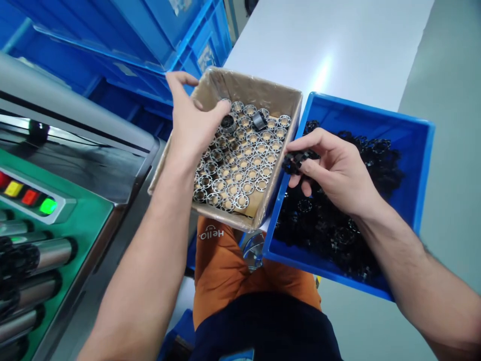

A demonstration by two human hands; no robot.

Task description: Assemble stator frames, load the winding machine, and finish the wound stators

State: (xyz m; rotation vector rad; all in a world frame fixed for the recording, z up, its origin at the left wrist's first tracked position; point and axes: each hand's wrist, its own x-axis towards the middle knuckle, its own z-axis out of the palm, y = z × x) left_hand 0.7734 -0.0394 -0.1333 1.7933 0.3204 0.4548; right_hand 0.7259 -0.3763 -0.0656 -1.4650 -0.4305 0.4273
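Observation:
My left hand (191, 123) reaches into a cardboard box (240, 85) and pinches a small metal bearing (228, 122) at the box's far left. The box holds several rows of silver metal bearings (244, 168) lying flat. My right hand (332, 168) hovers over a blue bin (376, 118) full of black plastic rings (330, 233). Its fingers are closed on one black plastic ring (298, 160) near the bin's left wall.
A machine with a green panel and red, yellow and green buttons (28, 195) stands at the left, with metal rollers (41, 255) below it. Stacked blue crates (124, 40) sit behind. A white table (330, 45) lies beyond the boxes. My orange shirt (240, 273) shows below.

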